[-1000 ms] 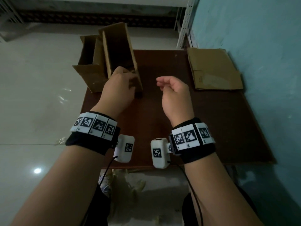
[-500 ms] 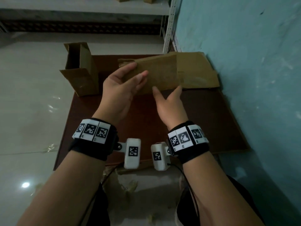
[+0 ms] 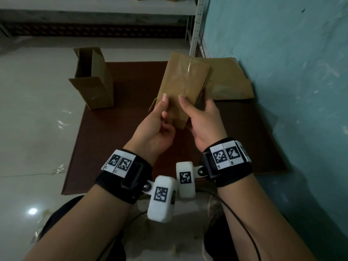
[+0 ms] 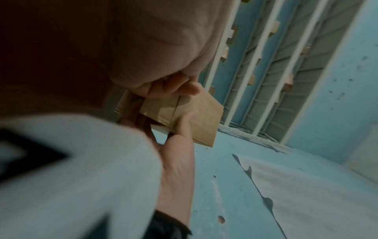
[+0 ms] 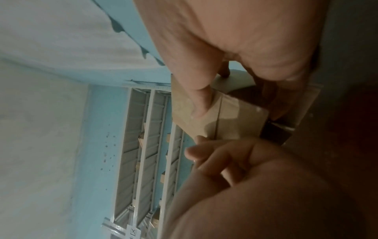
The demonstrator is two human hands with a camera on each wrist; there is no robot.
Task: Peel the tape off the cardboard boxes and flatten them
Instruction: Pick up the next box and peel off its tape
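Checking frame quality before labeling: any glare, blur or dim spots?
Head view: dim overall, glare streak on the tape of the held box, lamp reflection on the floor. Left wrist view: near foreground blurred. Right wrist view: soft, hands fill it.

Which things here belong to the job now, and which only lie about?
Job: held cardboard box, clear tape on it, left hand, right hand, open box waiting on the mat.
Lying about: flattened cardboard, brown mat, shelving.

Black wristbands [image 3: 124, 178] with checkered tags, white camera pods [image 3: 162, 198]
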